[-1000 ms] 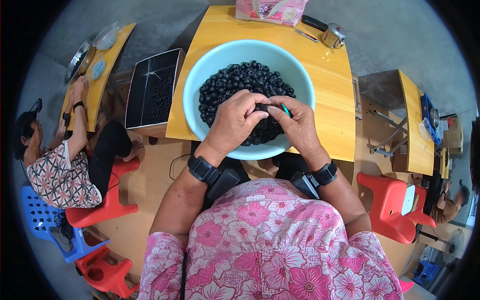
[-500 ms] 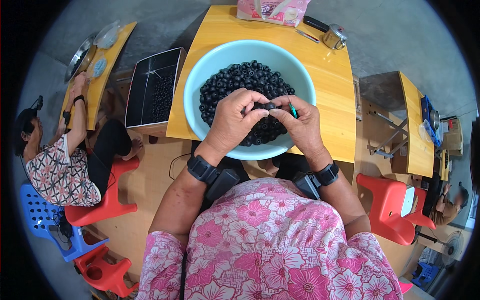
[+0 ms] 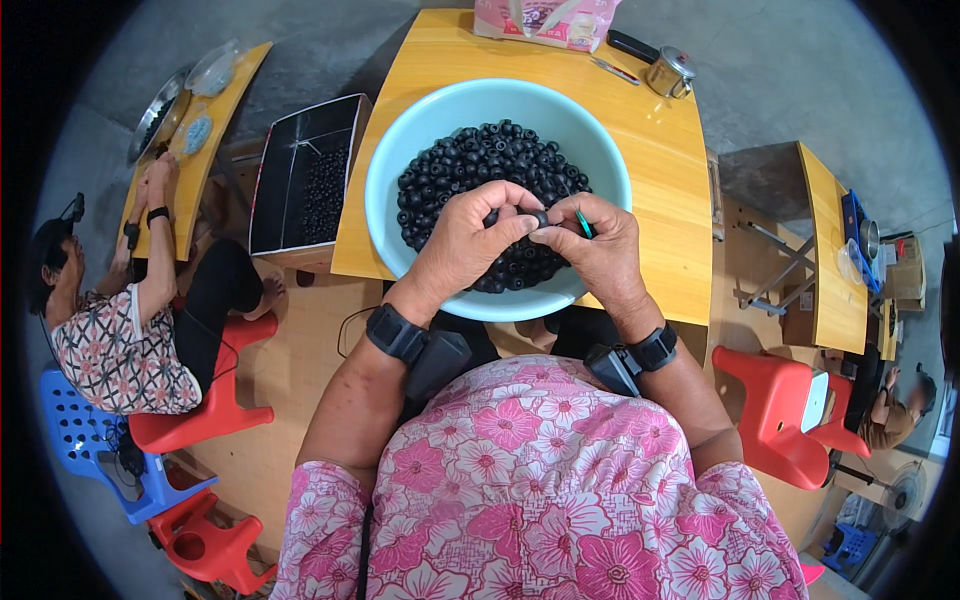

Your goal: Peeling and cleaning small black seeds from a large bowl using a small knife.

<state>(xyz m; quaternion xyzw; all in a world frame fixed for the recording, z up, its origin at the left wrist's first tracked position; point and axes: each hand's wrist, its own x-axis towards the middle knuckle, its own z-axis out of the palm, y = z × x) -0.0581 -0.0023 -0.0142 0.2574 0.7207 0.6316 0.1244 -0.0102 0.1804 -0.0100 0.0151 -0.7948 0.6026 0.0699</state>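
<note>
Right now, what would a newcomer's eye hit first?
The pale blue basin of black beads on the table, upper middle. Over it, the left hand and right hand meet at one bead, a green piece in the right. Then the pink floral shirt, lower middle.

The basin (image 3: 500, 100) is pale turquoise, the beads (image 3: 480, 165) black, the shirt (image 3: 550, 470) pink-flowered.

Yellow table (image 3: 665, 180), pale-blue basin (image 3: 480, 102), pink bag (image 3: 548, 24), cup (image 3: 669, 73)

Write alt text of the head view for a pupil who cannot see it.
A person's left hand and right hand hold a small black bead above a pale blue basin of black beads on a yellow table. A green object shows at the right hand.
</note>
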